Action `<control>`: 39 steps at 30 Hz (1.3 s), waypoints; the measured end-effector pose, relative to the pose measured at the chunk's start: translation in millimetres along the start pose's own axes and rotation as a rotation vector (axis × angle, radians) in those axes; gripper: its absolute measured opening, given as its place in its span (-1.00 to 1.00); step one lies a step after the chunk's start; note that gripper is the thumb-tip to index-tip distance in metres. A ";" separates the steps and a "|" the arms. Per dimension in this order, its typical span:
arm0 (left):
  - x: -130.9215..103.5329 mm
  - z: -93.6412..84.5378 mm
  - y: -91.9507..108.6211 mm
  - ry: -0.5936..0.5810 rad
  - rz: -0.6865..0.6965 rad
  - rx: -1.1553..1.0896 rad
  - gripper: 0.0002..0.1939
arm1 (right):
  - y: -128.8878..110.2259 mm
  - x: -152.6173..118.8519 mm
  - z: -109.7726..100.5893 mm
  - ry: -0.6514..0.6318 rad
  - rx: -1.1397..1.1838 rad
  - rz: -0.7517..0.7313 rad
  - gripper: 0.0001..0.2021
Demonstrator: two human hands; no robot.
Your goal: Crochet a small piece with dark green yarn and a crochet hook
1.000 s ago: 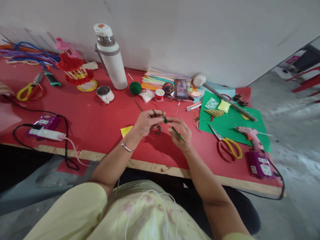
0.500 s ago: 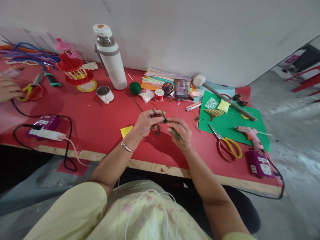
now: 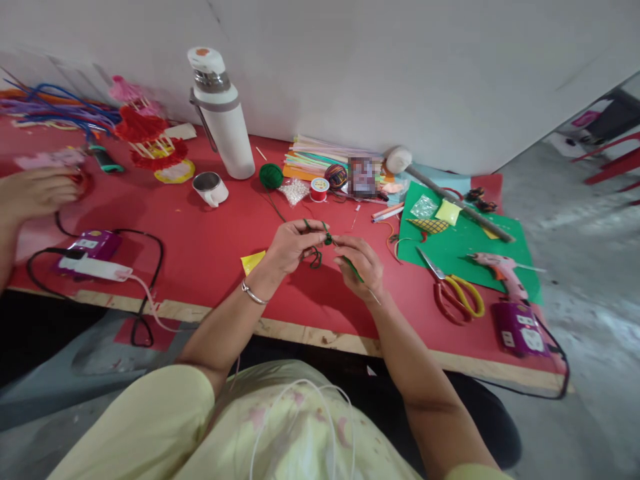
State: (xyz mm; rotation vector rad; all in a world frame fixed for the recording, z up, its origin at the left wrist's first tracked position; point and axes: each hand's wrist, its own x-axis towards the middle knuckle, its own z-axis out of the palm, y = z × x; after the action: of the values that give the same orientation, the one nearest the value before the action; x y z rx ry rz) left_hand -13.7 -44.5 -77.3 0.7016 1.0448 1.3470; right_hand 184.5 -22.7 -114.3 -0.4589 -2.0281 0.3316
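Near the middle of the red table (image 3: 170,233), my left hand (image 3: 293,248) pinches a small piece of green yarn work (image 3: 328,239), with a strand looped over its fingers. A loose green tail (image 3: 315,257) hangs below those fingers. My right hand (image 3: 361,264) is closed around a thin crochet hook with a green handle (image 3: 354,269), its tip at the yarn work. From the left hand a strand runs back to the green yarn ball (image 3: 271,175). The exact stitches are too small to make out.
Behind my hands are a mug (image 3: 210,189), a white bottle (image 3: 227,127) and a red spool (image 3: 319,189). Scissors (image 3: 453,293) and a glue gun (image 3: 503,270) lie right. Another person's hand (image 3: 43,190) is at the left, near a purple power box (image 3: 93,245).
The other person's hand has moved right, over the scissors there, and the black cable has shifted. My hands stay nearly in place; the crochet hook has tilted slightly.
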 end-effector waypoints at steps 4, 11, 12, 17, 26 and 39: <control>0.0 -0.6 0.0 0.030 0.000 0.027 -0.72 | -1.7 1.1 -1.4 -0.008 0.023 0.015 -0.80; 2.5 -4.1 1.2 0.038 -0.022 0.041 -0.72 | -3.4 2.4 -3.5 -0.046 0.086 0.056 -0.80; 3.1 -5.0 1.2 0.038 -0.031 0.048 -0.72 | -3.3 2.4 -3.4 -0.046 0.095 0.055 -0.80; 5.0 -8.2 0.3 0.038 -0.047 0.080 -0.72 | -4.3 3.2 -4.0 -0.045 0.118 0.049 -0.75; 4.5 -8.6 2.3 0.041 -0.044 0.089 -0.71 | -12.0 8.8 -7.4 -0.045 0.183 0.168 -0.81; 5.2 -7.2 0.9 0.001 -0.006 0.088 -0.63 | -9.2 8.1 -10.0 -0.040 0.172 0.209 -0.82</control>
State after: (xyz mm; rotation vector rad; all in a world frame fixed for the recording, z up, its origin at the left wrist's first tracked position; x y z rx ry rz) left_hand -21.0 -40.5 -80.4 0.7624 1.1109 1.3027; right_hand 188.1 -26.8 -99.5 -0.5611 -1.9737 0.6413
